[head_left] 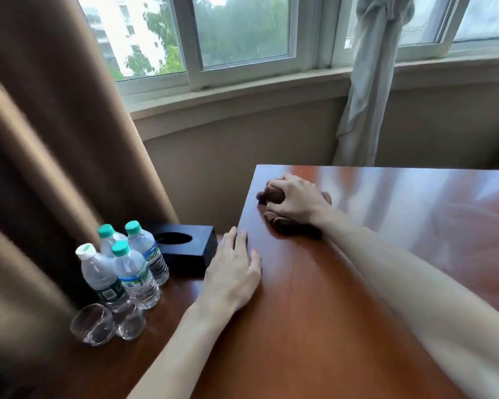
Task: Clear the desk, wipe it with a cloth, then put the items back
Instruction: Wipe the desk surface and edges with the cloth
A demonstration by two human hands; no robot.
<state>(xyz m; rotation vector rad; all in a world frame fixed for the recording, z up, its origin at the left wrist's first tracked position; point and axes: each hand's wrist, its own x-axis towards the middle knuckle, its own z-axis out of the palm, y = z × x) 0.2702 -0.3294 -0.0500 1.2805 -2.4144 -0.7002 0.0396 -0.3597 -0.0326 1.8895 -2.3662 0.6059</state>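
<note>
Flat at the desk [314, 298] edge I rest my left hand [231, 272]; farther along that edge, my right hand [296, 201] grips the cloth [283, 223].

Right hand [293, 201] presses brown cloth [283, 223] on desk [343, 283] — left hand [232, 272] flat.

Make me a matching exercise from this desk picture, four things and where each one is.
Things:
1. cloth
2. left hand
3. tissue box
4. glasses

Places:
A. flat on the desk's left edge
B. beside the bottles, toward the window
C. under the right hand
D. in front of the bottles, nearest the camera

Pairs: 1-C, 2-A, 3-B, 4-D
</note>
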